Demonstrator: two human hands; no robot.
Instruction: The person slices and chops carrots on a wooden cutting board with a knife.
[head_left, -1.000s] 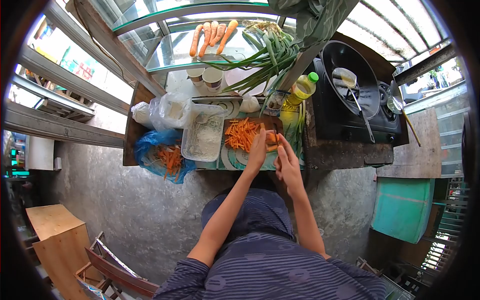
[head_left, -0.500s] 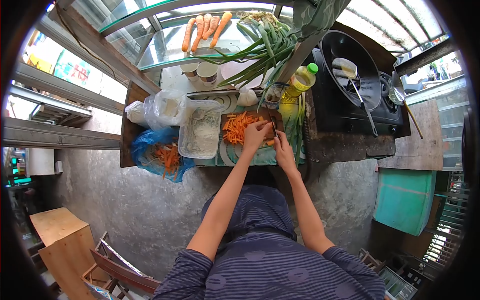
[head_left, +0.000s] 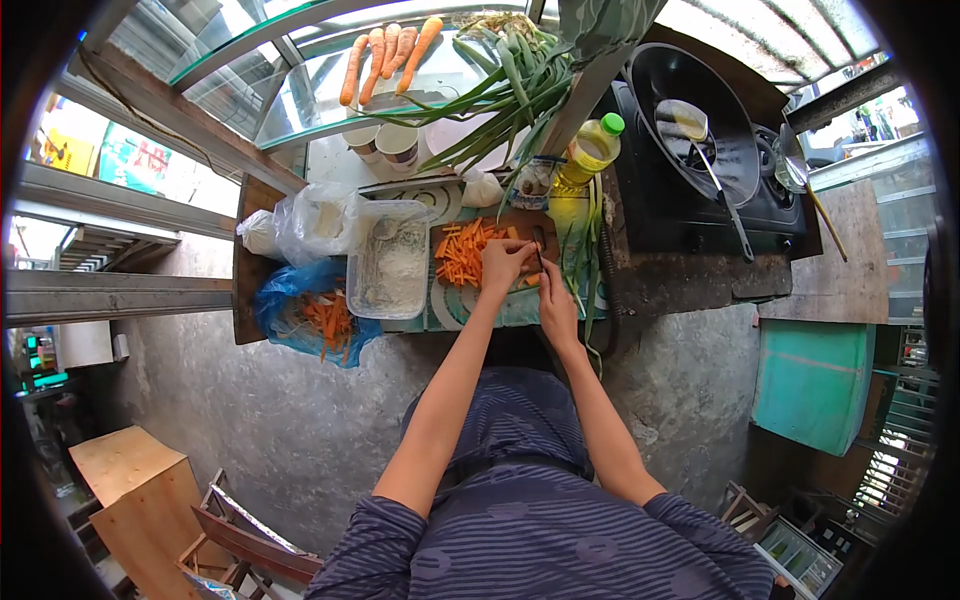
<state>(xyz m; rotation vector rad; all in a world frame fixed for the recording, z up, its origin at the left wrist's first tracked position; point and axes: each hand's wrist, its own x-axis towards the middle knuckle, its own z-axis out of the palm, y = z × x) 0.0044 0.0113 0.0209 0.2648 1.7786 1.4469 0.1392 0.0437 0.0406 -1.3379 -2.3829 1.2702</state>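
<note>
My left hand (head_left: 503, 262) presses down on a piece of carrot (head_left: 530, 279) on the wooden cutting board (head_left: 520, 218). My right hand (head_left: 556, 300) grips a knife (head_left: 540, 243) whose dark blade points away from me beside the left fingers. A heap of orange carrot sticks (head_left: 463, 252) lies on the board to the left of my hands.
A plastic tub of white shreds (head_left: 391, 262), a blue bag of carrot peelings (head_left: 315, 315), clear bags (head_left: 305, 222), an oil bottle (head_left: 585, 155), spring onions (head_left: 510, 95), whole carrots (head_left: 385, 52), paper cups (head_left: 385, 145), and a black wok with ladle (head_left: 695, 125) on a stove.
Both hands have come down from mid-air onto the cutting board; the left hand now pins the carrot piece and the knife sits beside it. The view has shifted slightly.
</note>
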